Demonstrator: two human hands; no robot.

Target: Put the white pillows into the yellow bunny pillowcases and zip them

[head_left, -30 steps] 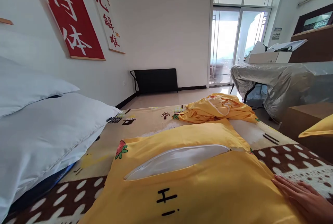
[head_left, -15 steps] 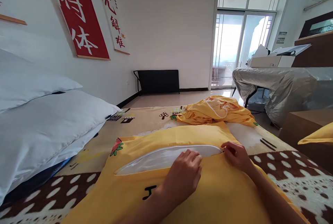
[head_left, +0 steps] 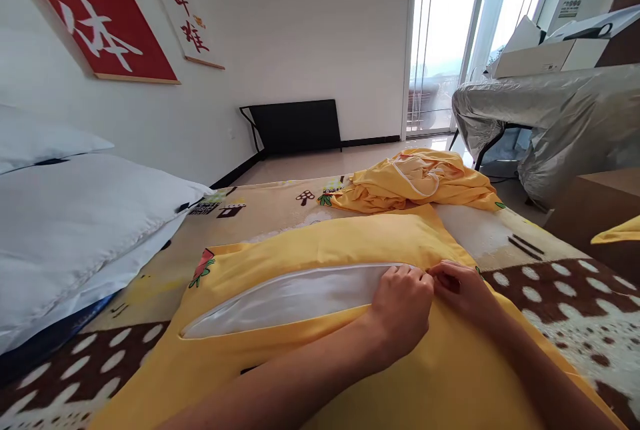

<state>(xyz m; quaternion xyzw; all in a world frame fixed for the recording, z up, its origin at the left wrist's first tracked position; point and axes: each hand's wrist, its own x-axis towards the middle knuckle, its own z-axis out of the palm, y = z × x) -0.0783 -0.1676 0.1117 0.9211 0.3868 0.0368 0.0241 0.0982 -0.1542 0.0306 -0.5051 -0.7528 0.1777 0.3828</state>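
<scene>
A yellow pillowcase (head_left: 390, 383) lies before me on the bed, with a long slit across its upper part. Through the slit shows a white pillow (head_left: 300, 300). My left hand (head_left: 405, 307) is closed at the right end of the slit, knuckles up; whatever its fingertips pinch is hidden. Right beside it, my right hand (head_left: 460, 287) has thumb and fingers closed on the pillowcase fabric where the slit ends. The two hands nearly touch. A red strawberry print marks the pillowcase's upper left corner.
White pillows (head_left: 100, 210) are stacked at the left. Crumpled yellow cloth (head_left: 380, 183) lies at the far edge of the patterned blanket (head_left: 273, 197). To the right stand a plastic-covered table (head_left: 555, 103) and a brown box (head_left: 590, 207). A black panel (head_left: 297, 127) leans by the wall.
My left hand has moved right along the slit to meet my right hand, which stays at the slit's end. More of the white pillow is uncovered on the left. The view has tilted down.
</scene>
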